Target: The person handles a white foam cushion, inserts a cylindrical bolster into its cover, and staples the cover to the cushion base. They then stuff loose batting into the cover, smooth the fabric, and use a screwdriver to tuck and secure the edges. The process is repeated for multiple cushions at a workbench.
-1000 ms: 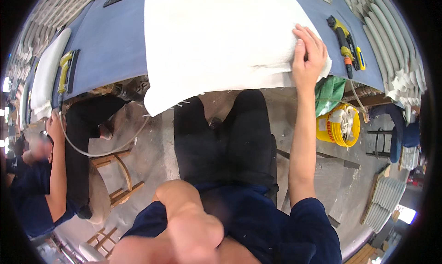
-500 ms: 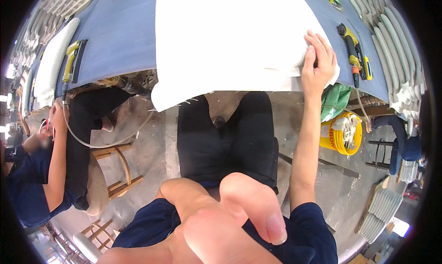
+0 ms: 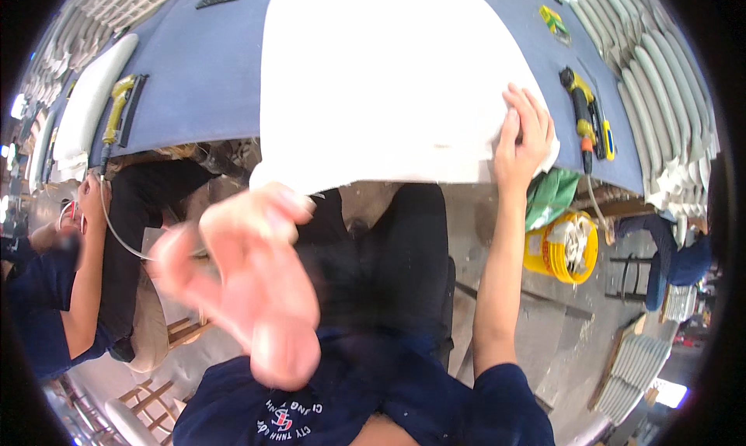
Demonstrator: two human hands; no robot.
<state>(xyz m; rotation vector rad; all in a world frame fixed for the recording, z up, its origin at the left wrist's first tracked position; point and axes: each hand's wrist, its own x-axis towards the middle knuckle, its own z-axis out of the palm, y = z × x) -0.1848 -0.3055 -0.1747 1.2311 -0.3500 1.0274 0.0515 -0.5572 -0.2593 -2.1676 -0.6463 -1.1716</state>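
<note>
A large white padded panel (image 3: 381, 81), like a fabric-covered seat cushion, lies on the blue-topped table with its near edge hanging over my lap. Loose threads stick out along that edge. My right hand (image 3: 524, 139) rests flat on the panel's near right corner, fingers stretched out. Raised close to the camera over my lap is my left hand (image 3: 252, 279), smeared by motion. Its fingers look apart, and nothing shows in them. The hand is off the panel, though in the picture it overlaps the near left corner.
A yellow-and-black air stapler (image 3: 581, 112) lies right of the panel; another stapler (image 3: 118, 116) lies left. Below right hangs a yellow bucket (image 3: 536, 252) with scraps, beside green cloth (image 3: 552, 197). A co-worker (image 3: 58, 306) sits at left. Stacked pale panels (image 3: 660, 96) line the right.
My left hand has moved from near my chest out toward the panel's near left corner, its fingers spreading. The view has tilted, so the table sits lower. My right hand stays on the panel.
</note>
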